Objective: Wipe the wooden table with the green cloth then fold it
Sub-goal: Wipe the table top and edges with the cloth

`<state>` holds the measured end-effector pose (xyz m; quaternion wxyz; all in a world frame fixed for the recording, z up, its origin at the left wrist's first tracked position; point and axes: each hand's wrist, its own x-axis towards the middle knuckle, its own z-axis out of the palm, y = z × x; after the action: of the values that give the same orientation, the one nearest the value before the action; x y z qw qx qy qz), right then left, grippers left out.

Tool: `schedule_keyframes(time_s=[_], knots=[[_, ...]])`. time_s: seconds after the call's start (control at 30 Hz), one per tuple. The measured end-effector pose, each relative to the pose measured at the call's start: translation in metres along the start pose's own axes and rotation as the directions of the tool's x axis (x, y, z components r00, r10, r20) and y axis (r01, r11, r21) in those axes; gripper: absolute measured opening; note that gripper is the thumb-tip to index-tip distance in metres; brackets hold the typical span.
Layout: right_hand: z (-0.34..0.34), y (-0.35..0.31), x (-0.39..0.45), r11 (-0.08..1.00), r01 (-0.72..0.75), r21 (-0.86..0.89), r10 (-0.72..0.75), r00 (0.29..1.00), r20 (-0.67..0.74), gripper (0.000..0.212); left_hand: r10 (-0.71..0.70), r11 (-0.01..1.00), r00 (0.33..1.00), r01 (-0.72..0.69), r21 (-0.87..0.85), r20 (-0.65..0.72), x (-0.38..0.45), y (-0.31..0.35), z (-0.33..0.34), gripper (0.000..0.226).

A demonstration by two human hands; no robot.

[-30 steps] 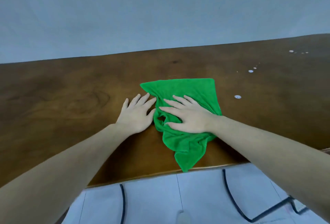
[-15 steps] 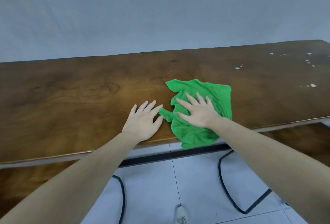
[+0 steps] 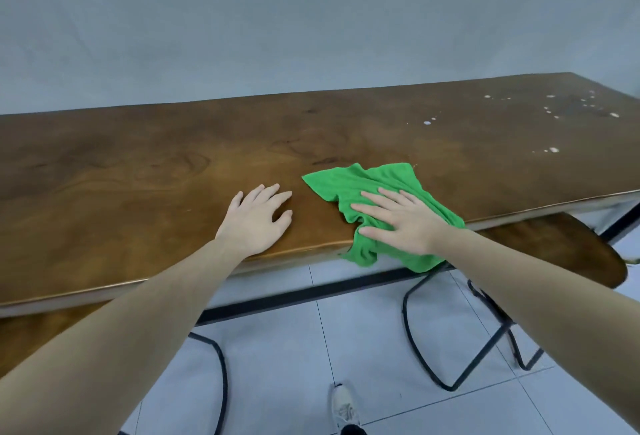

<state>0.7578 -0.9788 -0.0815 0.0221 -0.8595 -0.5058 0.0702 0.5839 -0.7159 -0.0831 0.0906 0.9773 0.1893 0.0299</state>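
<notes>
A plain grey-blue wall stands behind. The floor has pale tiles with thin joints. Two wooden benches on black metal legs stand below.

Both arms extended forward, palms down, hands level with each other and apart.

The left hand lies flat with its fingers straight and slightly spread, the thumb set off to the right; its forearm runs back toward the lower left. The right hand is likewise flat, fingers straight and fanned toward the upper left, pressing down on the green cloth; its forearm runs back toward the lower right. Both forearms are bare.
</notes>
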Motion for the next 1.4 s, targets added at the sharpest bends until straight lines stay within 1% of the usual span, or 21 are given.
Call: schedule_keyframes(time_s=[0.13, 0.2, 0.3, 0.4, 0.47, 0.73, 0.9, 0.97, 1.03, 1.17, 1.23, 1.3, 1.37, 1.4], knots=[[-0.005, 0.003, 0.008, 1.0, 0.015, -0.01, -0.014, 0.999, 0.042, 0.067, -0.001, 1.0, 1.0, 0.001, 0.004, -0.006, 0.004, -0.001, -0.001, 0.052], [-0.008, 0.0, 0.02, 1.0, 0.019, -0.019, -0.017, 0.998, 0.062, 0.07, -0.003, 1.0, 1.0, 0.003, 0.015, 0.014, 0.009, 0.001, -0.001, 0.052], [-0.013, -0.001, 0.05, 0.999, 0.03, -0.02, -0.028, 0.997, 0.072, 0.071, 0.006, 0.999, 0.998, -0.009, 0.037, 0.063, 0.025, 0.013, -0.003, 0.052], [-0.017, 0.009, 0.088, 0.999, 0.038, -0.028, -0.036, 0.997, 0.073, 0.075, -0.002, 0.999, 0.997, -0.002, 0.047, 0.072, 0.053, 0.025, -0.002, 0.054], [-0.021, 0.021, 0.114, 0.998, 0.041, -0.038, -0.038, 0.996, 0.077, 0.079, -0.025, 0.999, 0.998, 0.023, 0.042, 0.063, 0.074, 0.03, -0.001, 0.054], [-0.038, 0.094, 0.224, 0.996, 0.064, -0.058, -0.06, 0.996, 0.069, 0.082, -0.139, 0.99, 0.989, 0.14, -0.004, 0.042, 0.182, 0.041, 0.001, 0.053], [-0.047, 0.135, 0.293, 0.999, -0.041, -0.029, 0.042, 0.998, 0.035, 0.09, -0.185, 0.982, 0.983, 0.185, -0.042, -0.014, 0.251, 0.044, 0.008, 0.05], [-0.049, 0.146, 0.317, 0.998, -0.057, -0.028, 0.058, 0.998, 0.023, 0.091, -0.203, 0.978, 0.979, 0.201, -0.059, -0.03, 0.275, 0.045, 0.009, 0.051], [-0.052, 0.153, 0.341, 0.999, 0.005, -0.047, -0.003, 0.999, 0.035, 0.087, -0.216, 0.975, 0.975, 0.212, -0.072, -0.047, 0.298, 0.045, 0.011, 0.05], [-0.061, 0.163, 0.389, 0.97, 0.227, -0.092, -0.221, 0.973, 0.074, 0.079, -0.278, 0.955, 0.957, 0.267, -0.127, -0.078, 0.333, 0.044, 0.014, 0.05], [-0.064, 0.164, 0.413, 0.947, 0.308, -0.094, -0.3, 0.95, 0.086, 0.084, -0.295, 0.952, 0.947, 0.281, -0.12, -0.129, 0.341, 0.044, 0.019, 0.05], [-0.068, 0.164, 0.435, 0.928, 0.36, -0.092, -0.35, 0.93, 0.107, 0.096, -0.299, 0.953, 0.939, 0.285, -0.104, -0.171, 0.343, 0.043, 0.024, 0.052], [-0.071, 0.167, 0.455, 0.92, 0.384, -0.074, -0.375, 0.92, 0.115, 0.104, -0.307, 0.95, 0.935, 0.291, -0.109, -0.18, 0.343, 0.041, 0.026, 0.056], [-0.073, 0.17, 0.462, 0.921, 0.384, -0.064, -0.376, 0.92, 0.111, 0.105, -0.307, 0.95, 0.935, 0.292, -0.11, -0.177, 0.343, 0.04, 0.026, 0.057]])
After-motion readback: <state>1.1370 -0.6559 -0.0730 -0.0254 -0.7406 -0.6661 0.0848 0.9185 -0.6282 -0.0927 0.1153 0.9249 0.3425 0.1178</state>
